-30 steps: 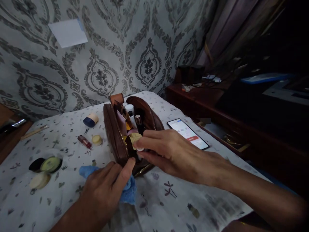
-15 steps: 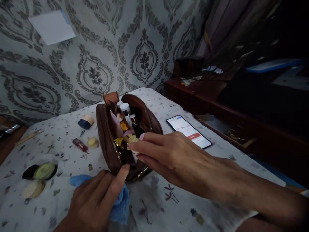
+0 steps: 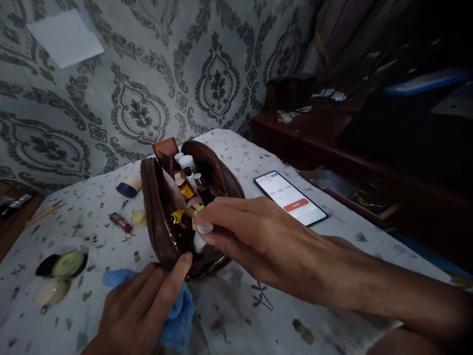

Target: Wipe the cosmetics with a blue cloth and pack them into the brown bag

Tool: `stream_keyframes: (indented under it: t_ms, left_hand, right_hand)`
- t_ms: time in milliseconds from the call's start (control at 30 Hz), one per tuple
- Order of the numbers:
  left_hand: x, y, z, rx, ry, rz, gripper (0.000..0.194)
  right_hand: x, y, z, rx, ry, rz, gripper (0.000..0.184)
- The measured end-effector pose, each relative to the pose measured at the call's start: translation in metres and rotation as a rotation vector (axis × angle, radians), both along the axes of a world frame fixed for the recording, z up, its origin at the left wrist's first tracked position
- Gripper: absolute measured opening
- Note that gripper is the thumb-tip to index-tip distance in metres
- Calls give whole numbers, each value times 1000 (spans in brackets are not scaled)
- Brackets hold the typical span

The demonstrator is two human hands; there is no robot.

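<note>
Brown bag (image 3: pixel 153 212), unzipped and part-filled, at twelve o'clock; white bottle (image 3: pixel 200 243) inside its six o'clock end, gripped by right hand (image 3: pixel 264 236); left hand (image 3: pixel 142 301) over blue cloth (image 3: pixel 179 321), grip unclear; lip tube (image 3: pixel 121 223) and compact (image 3: pixel 69 264) lying outside, towards nine o'clock.

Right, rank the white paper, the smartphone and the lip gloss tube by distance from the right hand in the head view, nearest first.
1. Smartphone: just beyond the right hand.
2. Lip gloss tube: left of the brown bag.
3. White paper: on the wall, upper left.
</note>
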State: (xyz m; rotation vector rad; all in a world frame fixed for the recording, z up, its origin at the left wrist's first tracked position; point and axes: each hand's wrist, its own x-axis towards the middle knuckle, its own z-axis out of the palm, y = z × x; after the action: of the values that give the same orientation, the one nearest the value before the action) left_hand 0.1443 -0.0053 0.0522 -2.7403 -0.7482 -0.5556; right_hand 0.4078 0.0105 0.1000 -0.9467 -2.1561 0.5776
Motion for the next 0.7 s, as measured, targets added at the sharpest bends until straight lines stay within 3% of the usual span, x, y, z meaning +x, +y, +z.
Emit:
stream_keyframes:
  t_ms: [300,400,700]
  left_hand:
    - [1,-3,-6,-31,-49,48,59]
    - [3,-2,-3,-19,-58,23,62]
    - [8,-1,-1,42,-51,19,68]
  right_hand:
    - [-23,5,-4,82,-186,-35,13]
    - [-22,5,-3,64,-158,-26,22]
    - [-19,-1,1,63,-256,14,22]
